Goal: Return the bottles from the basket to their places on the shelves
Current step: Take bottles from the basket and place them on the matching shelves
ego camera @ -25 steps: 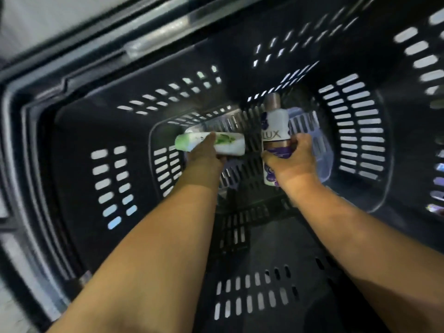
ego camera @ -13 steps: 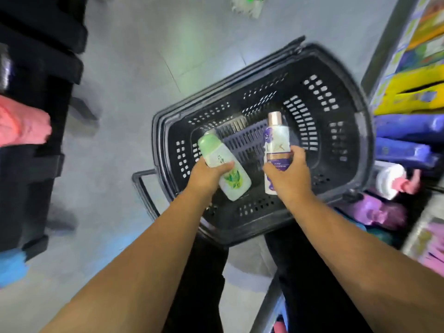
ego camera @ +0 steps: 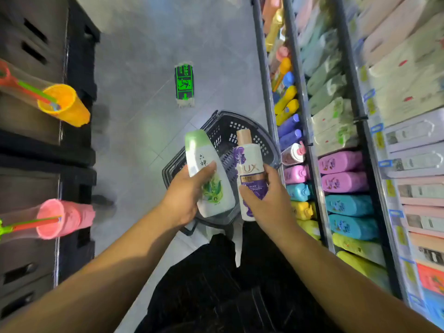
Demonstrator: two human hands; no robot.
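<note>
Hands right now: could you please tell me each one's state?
Left hand: holding the green bottle.
Right hand: holding the purple bottle.

Adjacent green-white bottle point(ego camera: 199, 150) and LUX bottle point(ego camera: 250, 162)

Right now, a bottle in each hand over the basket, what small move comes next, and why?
Probably swing the right hand and its white, purple-flowered LUX bottle toward the metal shelves of bottles: it is held above the black slotted plastic basket, and those shelves stand just right of it.

Left grip point(ego camera: 185, 195) holds green-capped bottle point(ego camera: 206, 174), right grip point(ego camera: 269, 200) holds Lux bottle point(ego camera: 251, 179), above black basket point(ego camera: 223, 131); shelves point(ego camera: 310, 150) at right.
</note>
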